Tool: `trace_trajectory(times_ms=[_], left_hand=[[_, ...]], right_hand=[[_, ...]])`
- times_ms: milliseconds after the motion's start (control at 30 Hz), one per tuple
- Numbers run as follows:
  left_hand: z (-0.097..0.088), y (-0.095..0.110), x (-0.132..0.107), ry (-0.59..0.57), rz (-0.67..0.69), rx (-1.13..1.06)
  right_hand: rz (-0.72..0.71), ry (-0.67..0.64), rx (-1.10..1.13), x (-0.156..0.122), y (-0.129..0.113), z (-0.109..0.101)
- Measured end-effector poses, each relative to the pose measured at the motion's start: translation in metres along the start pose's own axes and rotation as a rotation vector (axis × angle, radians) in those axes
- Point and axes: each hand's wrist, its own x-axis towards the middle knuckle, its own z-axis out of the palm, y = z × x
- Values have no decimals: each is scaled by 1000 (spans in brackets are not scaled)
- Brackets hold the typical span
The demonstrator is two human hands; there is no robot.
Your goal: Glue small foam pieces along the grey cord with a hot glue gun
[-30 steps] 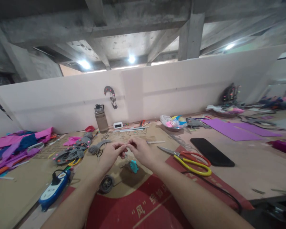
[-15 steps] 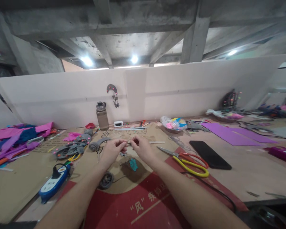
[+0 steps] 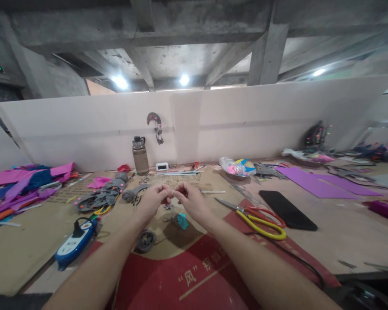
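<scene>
**Item: teal piece** (image 3: 181, 221). Small, with grey bits attached. It sits just below and between the two hands, over the brown cardboard (image 3: 35, 254) that covers the desk. Whether it hangs or lies flat cannot be told.

**Left hand** (image 3: 152, 201). Raised above the desk, grip clenched to a fingertip pinch. What it pinches is too small to make out.

**Right hand** (image 3: 190, 200). Same height, grip likewise pinched. Its fingertips (image 3: 177, 196) almost meet those of the left hand.

**Near the hands**
- grey coil (image 3: 145, 240), beside the left forearm
- red printed sheet (image 3: 194, 275), under both forearms
- scissors (image 3: 257, 216), yellow and red handles, right of the right hand
- black phone (image 3: 287, 210), just beyond the scissors

**Left part of desk**
- blue-and-white power strip (image 3: 73, 243)
- grey felt pile (image 3: 101, 198)
- pink and purple scraps (image 3: 16, 189)

**Back edge**
- water bottle (image 3: 140, 155)
- small white clock (image 3: 162, 166)
- bowl of coloured bits (image 3: 237, 167)
- purple sheet (image 3: 310, 181)

**White partition** (image 3: 229, 125). Carries a grey crescent ornament (image 3: 155, 122).
</scene>
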Motion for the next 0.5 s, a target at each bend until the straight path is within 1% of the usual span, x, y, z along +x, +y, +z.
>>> trace_trajectory(times_ms=[67, 100, 233, 333, 367, 400, 433, 500], left_hand=[[-2, 1, 1, -24, -57, -182], [-3, 1, 1, -45, -77, -227], [1, 3, -1, -141, -112, -234], [8, 8, -6, -272, -118, -128], [10, 10, -9, -318, -127, -55], [11, 12, -11, -330, -127, 35], [11, 14, -12, -304, -124, 133], [8, 16, -12, -200, -97, 304]], right_hand=[[36, -2, 84, 1, 1, 0], [58, 3, 117, 1, 1, 0], [136, 56, 196, 2, -4, -4], [136, 120, 185, 2, -8, -9], [138, 141, 181, 3, -8, -10], [145, 160, 178, 4, -8, -12], [154, 174, 178, 5, -6, -13], [159, 187, 160, 7, -3, -14]])
